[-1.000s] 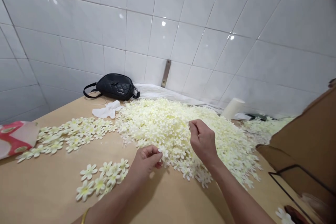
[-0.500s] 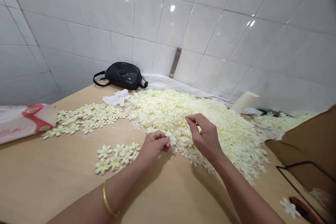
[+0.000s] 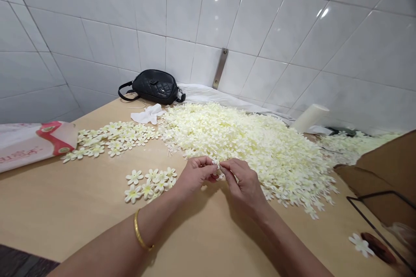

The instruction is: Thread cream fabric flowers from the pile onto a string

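Observation:
A big heap of cream fabric flowers (image 3: 247, 143) covers the middle of the wooden table (image 3: 74, 212). At its near edge my left hand (image 3: 195, 176) and my right hand (image 3: 244, 186) meet fingertip to fingertip, both pinching one small cream flower (image 3: 217, 165). A gold bangle (image 3: 140, 236) circles my left wrist. Just left of my left hand lies a small cluster of separated flowers (image 3: 149, 183). A wider spread of separated flowers (image 3: 112, 137) lies farther back on the left.
A black quilted bag (image 3: 152, 86) and a crumpled white cloth (image 3: 147, 115) sit by the tiled wall. A red-and-white bag (image 3: 32, 143) lies at the left edge. A white roll (image 3: 309, 117), a brown cardboard box (image 3: 386, 173) and a black wire frame (image 3: 373, 216) stand at right.
My right hand has come down from above the heap to meet my left hand, and both now pinch the same flower. The camera has tilted down and left.

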A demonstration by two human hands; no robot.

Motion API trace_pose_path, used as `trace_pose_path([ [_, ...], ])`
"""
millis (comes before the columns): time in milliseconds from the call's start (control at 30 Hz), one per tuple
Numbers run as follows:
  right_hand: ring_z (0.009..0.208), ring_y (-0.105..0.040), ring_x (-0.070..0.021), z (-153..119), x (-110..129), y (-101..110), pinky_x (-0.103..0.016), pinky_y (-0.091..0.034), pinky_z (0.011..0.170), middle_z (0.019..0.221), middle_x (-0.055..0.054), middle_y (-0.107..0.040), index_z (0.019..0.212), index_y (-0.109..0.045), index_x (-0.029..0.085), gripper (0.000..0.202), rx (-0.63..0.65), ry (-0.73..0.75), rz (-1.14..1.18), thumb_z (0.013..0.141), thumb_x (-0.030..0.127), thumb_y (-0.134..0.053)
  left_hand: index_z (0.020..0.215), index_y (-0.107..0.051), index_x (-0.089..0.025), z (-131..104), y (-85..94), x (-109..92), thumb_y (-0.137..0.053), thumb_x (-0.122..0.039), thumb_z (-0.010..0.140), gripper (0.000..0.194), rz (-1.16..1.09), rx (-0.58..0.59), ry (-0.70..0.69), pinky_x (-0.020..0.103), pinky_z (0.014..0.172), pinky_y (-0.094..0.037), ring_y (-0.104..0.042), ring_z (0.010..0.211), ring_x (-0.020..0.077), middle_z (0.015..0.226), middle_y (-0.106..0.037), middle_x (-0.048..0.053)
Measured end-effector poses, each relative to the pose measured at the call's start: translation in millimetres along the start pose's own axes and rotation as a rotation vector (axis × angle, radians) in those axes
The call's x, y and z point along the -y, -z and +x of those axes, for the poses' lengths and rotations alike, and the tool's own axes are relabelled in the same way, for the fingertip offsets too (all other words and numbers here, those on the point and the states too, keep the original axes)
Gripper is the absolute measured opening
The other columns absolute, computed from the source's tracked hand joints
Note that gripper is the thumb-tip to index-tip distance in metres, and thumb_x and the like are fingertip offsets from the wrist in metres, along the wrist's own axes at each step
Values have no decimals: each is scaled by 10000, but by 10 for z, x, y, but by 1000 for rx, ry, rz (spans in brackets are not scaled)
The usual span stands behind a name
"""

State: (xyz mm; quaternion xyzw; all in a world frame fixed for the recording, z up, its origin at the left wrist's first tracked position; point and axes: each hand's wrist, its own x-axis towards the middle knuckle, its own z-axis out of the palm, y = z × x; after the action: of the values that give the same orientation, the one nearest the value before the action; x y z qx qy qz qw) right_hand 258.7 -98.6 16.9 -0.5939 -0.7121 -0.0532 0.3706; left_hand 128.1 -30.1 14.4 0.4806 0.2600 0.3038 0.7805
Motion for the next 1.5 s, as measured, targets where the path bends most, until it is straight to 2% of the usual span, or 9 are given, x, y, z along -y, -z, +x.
trace_pose_path([
  [133,736,-536,-164,-24,2,-34,-299,-405,698,769,-56,-612,843,-585,166,175,-6,-7,0,826,135,-413,596,-546,-141,15,31,27,-659,-273,621,175,4,26,-9,257,592,-399,-510,538,103,577,-581,28],
  [400,732,-540,-155,-37,52,-17,-287,-413,696,768,-44,-611,844,-596,180,191,12,-69,47,841,170,-405,576,-530,-149,33,23,48,-655,-191,586,132,-10,-12,11,238,570,-393,-490,515,92,525,-543,4],
  [700,775,-547,-168,-53,43,-42,-298,-410,716,802,-61,-621,865,-592,169,186,0,-32,-45,838,163,-409,534,-503,-152,28,3,32,-645,-170,561,146,-23,-7,49,226,537,-381,-454,498,77,501,-504,-17],
  [900,704,-539,-163,-41,33,-21,-288,-395,666,716,-53,-605,774,-587,173,214,28,-22,-92,837,148,-384,512,-484,-155,43,5,63,-602,-126,559,130,-47,6,72,241,579,-404,-463,530,85,503,-498,-18],
  [1033,657,-529,-153,36,16,78,-273,-384,639,667,-39,-590,726,-567,172,206,-39,-27,-138,829,158,-389,509,-493,-159,56,17,93,-590,-132,561,113,-17,11,43,231,552,-394,-456,511,87,499,-495,-14],
  [1167,615,-516,-144,233,-128,251,-259,-379,616,633,-24,-567,711,-541,174,204,-199,-93,-211,840,187,-383,512,-496,-156,91,38,124,-573,-177,598,118,113,-38,-25,225,515,-367,-455,474,89,490,-512,0],
  [1267,643,-518,-151,464,-350,370,-277,-379,662,675,-43,-577,757,-549,157,191,-297,-67,-418,843,179,-380,543,-494,-156,118,54,130,-556,-220,631,126,170,-67,-29,223,489,-349,-445,442,83,502,-527,3],
  [1367,699,-512,-189,696,-606,422,-336,-352,708,702,-81,-580,777,-571,136,194,-308,-31,-606,823,137,-382,544,-475,-157,128,64,127,-552,-228,633,138,177,-69,-33,219,478,-340,-433,423,74,501,-526,-2],
  [1500,727,-491,-220,828,-802,402,-376,-328,712,702,-97,-579,751,-592,143,187,-251,-8,-669,785,102,-413,542,-460,-160,147,79,141,-565,-268,636,177,169,-87,-27,218,461,-330,-417,400,70,486,-523,-3],
])
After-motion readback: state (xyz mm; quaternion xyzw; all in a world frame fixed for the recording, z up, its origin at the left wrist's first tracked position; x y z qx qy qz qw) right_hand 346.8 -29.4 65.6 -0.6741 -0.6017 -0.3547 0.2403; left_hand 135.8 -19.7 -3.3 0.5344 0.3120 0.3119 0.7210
